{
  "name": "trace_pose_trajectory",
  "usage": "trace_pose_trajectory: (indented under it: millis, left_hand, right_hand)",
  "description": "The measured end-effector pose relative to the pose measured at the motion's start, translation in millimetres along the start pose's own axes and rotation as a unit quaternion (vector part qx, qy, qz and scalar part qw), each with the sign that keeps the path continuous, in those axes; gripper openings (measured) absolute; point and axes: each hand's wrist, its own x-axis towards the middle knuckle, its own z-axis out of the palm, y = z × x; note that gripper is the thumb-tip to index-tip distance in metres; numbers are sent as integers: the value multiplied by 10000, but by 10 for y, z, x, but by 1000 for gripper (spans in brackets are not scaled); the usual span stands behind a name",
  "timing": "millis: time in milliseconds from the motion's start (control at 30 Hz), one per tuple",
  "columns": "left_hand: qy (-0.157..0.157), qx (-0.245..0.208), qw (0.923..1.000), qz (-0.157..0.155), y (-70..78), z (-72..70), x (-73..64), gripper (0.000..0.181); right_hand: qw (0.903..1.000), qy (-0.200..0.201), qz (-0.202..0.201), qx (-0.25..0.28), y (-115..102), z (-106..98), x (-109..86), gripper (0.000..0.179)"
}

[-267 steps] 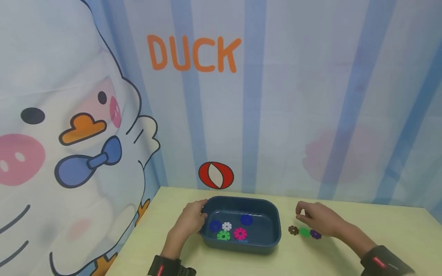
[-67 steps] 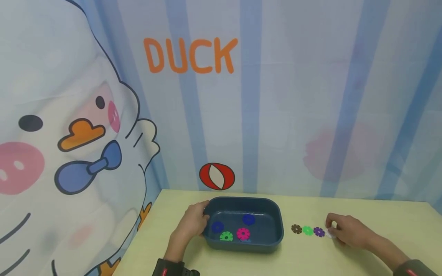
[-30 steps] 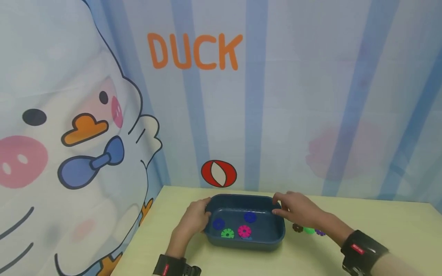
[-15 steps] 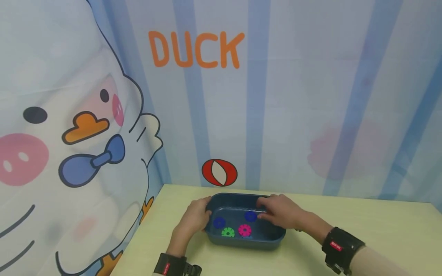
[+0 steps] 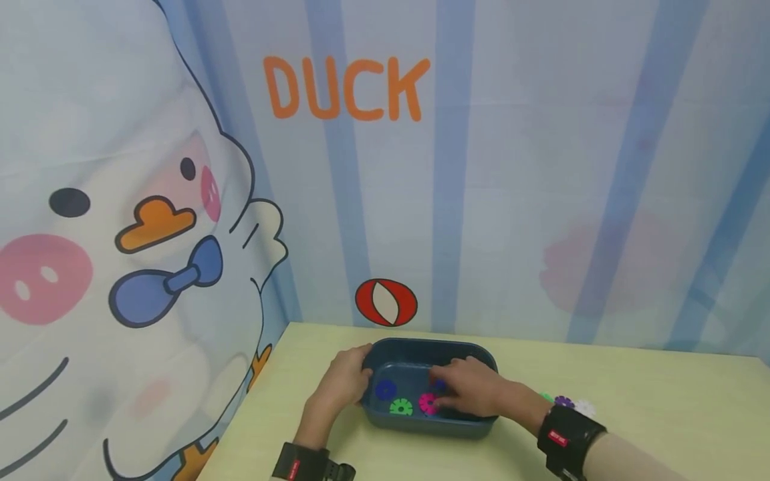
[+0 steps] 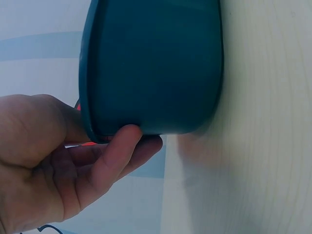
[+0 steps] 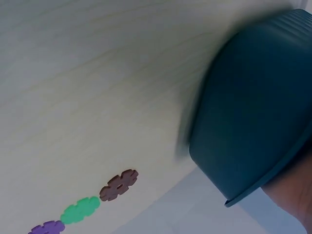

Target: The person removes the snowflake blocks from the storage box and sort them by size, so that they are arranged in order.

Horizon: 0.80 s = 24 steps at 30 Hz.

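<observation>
My left hand (image 5: 341, 381) grips the left end of a dark blue plastic basin (image 5: 430, 427); the left wrist view shows its fingers at the basin's rim and wall (image 6: 156, 63). My right hand (image 5: 472, 387) reaches into the basin from the right, thumb and forefinger spread apart. The thumb is right at a pink notched disc (image 5: 426, 403), and the forefinger is over a blue disc (image 5: 440, 385), partly covered. Farther left lie another blue disc (image 5: 386, 390) and a green disc (image 5: 401, 407). In the right wrist view, the basin's wall hides the right fingers.
On the table right of the basin, a row of notched discs runs brown (image 7: 119, 185), green (image 7: 80, 210), purple (image 5: 563, 401) and white (image 5: 584, 407). My right forearm partly covers it in the head view. A printed cloth backdrop (image 5: 493, 200) stands behind the table.
The white disc went from the basin to the row's right end, where my right hand released it. That hand then moved left over the basin's rim and down inside. My left hand kept its grip.
</observation>
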Motion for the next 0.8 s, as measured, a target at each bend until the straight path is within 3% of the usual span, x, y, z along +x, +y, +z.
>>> trace_pose_trajectory:
  millis: [400,800]
  left_hand:
    - [45,88,9999,87,1,2,6,52]
    - [93,460,9989,81,22,-9,-4,50]
  right_hand:
    - [9987,-473,76,164,17,116,108,31]
    - [9989,-462,57,-107,-60,136,146,23]
